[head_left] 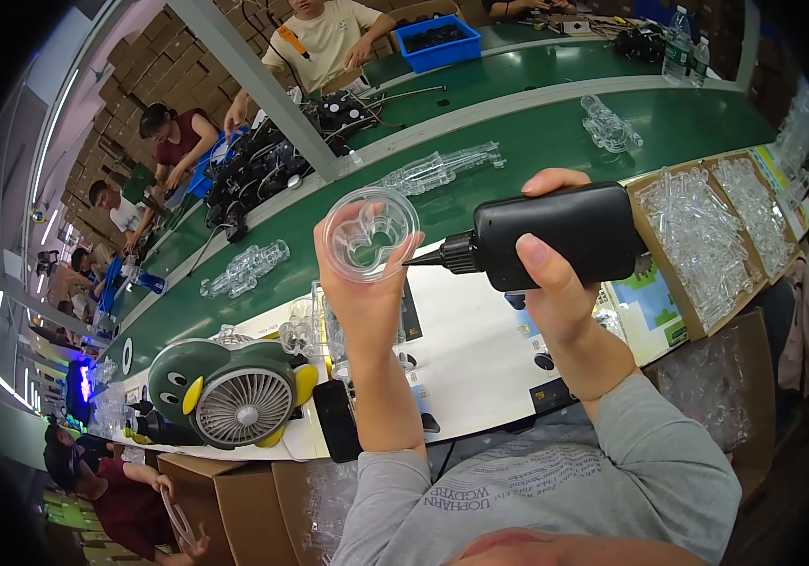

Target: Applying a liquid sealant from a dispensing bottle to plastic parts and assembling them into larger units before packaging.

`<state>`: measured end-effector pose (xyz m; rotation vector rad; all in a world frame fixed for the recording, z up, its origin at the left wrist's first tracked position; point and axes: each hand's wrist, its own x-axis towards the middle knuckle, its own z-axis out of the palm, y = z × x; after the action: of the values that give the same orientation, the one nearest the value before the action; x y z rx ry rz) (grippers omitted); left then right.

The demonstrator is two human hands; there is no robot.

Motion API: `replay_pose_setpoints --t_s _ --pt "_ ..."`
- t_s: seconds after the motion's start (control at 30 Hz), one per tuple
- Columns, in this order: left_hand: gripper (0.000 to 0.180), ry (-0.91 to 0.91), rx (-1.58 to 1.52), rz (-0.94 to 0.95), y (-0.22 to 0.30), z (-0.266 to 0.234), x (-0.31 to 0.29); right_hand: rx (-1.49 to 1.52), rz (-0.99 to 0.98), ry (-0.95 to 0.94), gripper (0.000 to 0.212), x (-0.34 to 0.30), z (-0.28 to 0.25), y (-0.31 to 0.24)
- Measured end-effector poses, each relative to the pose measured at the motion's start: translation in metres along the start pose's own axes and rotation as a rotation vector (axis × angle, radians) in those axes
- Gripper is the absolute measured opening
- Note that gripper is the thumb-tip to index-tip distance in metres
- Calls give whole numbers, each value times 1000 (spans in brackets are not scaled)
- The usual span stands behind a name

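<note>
My left hand [366, 297] grips a round clear plastic part [371, 234] with an open, cup-like rim facing up. In my right hand [560, 292] lies a black squeeze bottle [555, 236], tipped on its side, its ribbed cap and thin nozzle pointing left. The nozzle tip meets or nearly meets the right side of the clear part's rim; whether they touch I cannot tell. Both hands are raised over a white work sheet [470, 354]. Just beyond my left hand, a long clear plastic assembly [442, 170] lies on the green table [527, 127].
A penguin-shaped fan [234, 391] and a black phone-like slab [336, 422] are at the left. More clear assemblies [246, 270] [612, 124] lie on the green surface. A cardboard box of clear parts [701, 241] stands at the right. Co-workers sit across, past a metal post [253, 80].
</note>
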<state>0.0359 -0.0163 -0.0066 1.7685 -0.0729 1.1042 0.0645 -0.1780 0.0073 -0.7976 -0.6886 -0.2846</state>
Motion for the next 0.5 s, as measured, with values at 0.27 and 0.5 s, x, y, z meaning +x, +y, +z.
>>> replay_pose_setpoints --t_s 0.27,0.5 --pt "49 13 -124 -45 0 1 -1 -22 74 35 37 -1 2 -4" --pt "47 -16 41 34 4 -5 0 -56 68 116 41 -6 4 -1"
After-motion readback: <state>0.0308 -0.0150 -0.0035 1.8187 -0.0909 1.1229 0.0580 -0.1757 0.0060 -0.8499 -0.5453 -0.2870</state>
